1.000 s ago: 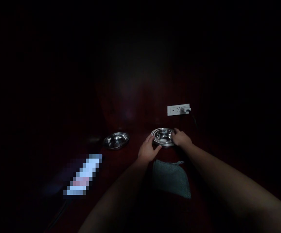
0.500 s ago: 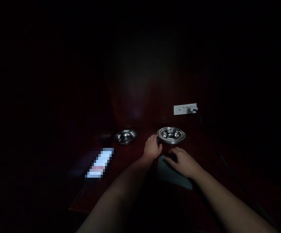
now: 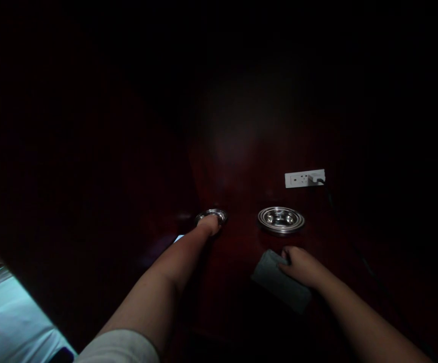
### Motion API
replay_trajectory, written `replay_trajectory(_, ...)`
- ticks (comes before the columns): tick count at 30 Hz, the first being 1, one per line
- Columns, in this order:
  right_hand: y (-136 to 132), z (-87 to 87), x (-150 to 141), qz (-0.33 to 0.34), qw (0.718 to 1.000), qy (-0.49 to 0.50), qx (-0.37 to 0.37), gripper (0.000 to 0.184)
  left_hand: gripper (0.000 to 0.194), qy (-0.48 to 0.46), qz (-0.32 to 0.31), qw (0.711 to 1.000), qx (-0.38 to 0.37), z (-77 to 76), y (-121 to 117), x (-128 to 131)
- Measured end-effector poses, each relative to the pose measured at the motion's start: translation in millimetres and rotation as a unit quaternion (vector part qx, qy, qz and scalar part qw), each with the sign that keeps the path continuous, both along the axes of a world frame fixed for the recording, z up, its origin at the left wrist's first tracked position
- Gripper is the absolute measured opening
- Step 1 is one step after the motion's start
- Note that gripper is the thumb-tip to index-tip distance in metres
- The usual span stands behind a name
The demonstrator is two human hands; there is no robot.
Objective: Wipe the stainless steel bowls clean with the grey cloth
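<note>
Head view: the left hand (image 3: 210,224) reaches over the near side of a shallow, round, shiny steel dish (image 3: 222,216); its fingertips are hidden, so one cannot tell whether they grip or only touch; the right hand (image 3: 298,264) is closed, thumb against curled fingers, on the upper right edge of a grey-green, rectangular, folded cloth (image 3: 279,280), which hangs or lies just to the left of and below that hand. The step in hand appears to be securing the dish with the left hand while the right holds the cloth; any lift would call for a firm hold on the rim and a level dish.

Containers: the dish beneath the left hand is partly covered, so its contents cannot be judged; just beyond the right hand stands a stack of nested, round, polished steel bowls (image 3: 281,222), upright, untouched, its rims concentric; only bright reflections show in the innermost.

Surroundings: both hands work over a dark red, glossy surface (image 3: 237,252); a white, rectangular socket panel (image 3: 297,180) with a white plug (image 3: 315,178) lies beyond the right hand; a pale, bright sliver (image 3: 178,238) shows left of the left hand, beside the forearm.
</note>
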State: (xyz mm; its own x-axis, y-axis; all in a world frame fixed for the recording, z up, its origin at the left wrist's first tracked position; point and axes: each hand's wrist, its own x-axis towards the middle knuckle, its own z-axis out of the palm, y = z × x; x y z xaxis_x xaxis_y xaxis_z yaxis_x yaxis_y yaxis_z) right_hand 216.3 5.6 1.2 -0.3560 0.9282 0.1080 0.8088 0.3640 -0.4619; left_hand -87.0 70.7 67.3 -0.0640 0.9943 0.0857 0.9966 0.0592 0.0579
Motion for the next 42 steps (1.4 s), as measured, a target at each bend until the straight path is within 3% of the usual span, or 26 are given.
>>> replay_trajectory(6, 3.4, 2.0, 7.3, -0.009, 0.998, 0.053, 0.015, 0.006, 0.033, 0.028, 0.012, 0.999, -0.026, 0.1, -2.4, -6.1)
replay_trajectory(17, 6.9, -1.0, 7.1, -0.004, 0.997, 0.072, 0.006, 0.006, 0.034, 0.011, 0.019, 0.999, -0.027, 18.3, -0.5, -14.6)
replay_trajectory(42, 8.5, 0.6, 7.0, -0.015, 0.99, 0.141, -0.021, 0.022, 0.034, -0.066, -0.028, 0.997, -0.024, 8.2, 5.7, -11.5)
